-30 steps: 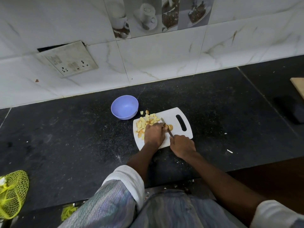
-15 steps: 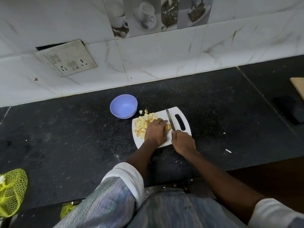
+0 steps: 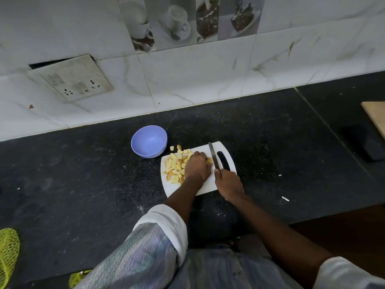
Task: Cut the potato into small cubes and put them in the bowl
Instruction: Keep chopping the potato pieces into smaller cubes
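Observation:
A white cutting board [image 3: 226, 155] lies on the black counter. Several yellow potato cubes [image 3: 176, 166] are heaped on its left half. My left hand [image 3: 196, 166] covers the uncut potato piece [image 3: 210, 161], its fingers curled over it; only a sliver of the piece shows at the fingertips. My right hand [image 3: 228, 183] grips the handle of a knife [image 3: 213, 154], whose blade points away from me just right of that piece. A purple bowl [image 3: 149, 143] stands off the board's far left corner, with nothing visible inside.
The marble-tiled wall with a socket plate [image 3: 71, 79] runs along the back of the counter [image 3: 83, 184]. A yellow-green mesh bag [image 3: 8, 253] lies at the near left edge. A dark object [image 3: 370, 147] and a wooden board [image 3: 375, 113] sit far right.
The knife blade swung from slanting under my left fingers to pointing straight away, just right of the potato piece. My left hand stayed on the piece.

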